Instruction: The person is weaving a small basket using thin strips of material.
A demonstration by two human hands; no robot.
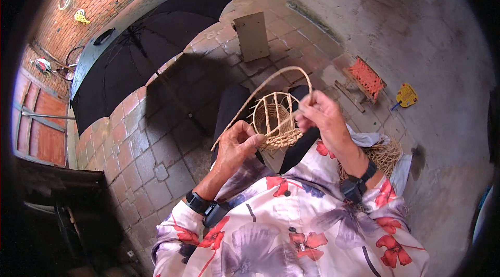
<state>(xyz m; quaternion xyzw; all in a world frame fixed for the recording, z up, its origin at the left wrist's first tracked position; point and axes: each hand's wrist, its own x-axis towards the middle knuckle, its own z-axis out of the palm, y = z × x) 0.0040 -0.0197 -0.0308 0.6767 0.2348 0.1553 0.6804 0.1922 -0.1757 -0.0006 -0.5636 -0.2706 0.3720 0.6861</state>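
A small round wicker basket (284, 140) rests between my knees, its upright stakes and hoop showing above a braided lower edge. A long straw-coloured twisted strand (292, 68) arches over the basket. My right hand (322, 115) pinches this strand at the basket's right side. On the left, my left hand (237, 146) is closed with thumb and forefinger on the strand beside the braided edge. The strand's free end pokes out to the left of that hand. My fingers partly hide where the strand meets the basket.
A bundle of loose straw strands (383, 158) lies by my right thigh on white cloth. An open black umbrella (151, 50) stands at the left. Ahead are an upright board (251, 37), a red perforated brick (367, 79) and a yellow fly swatter (406, 95); a concrete wall rises right.
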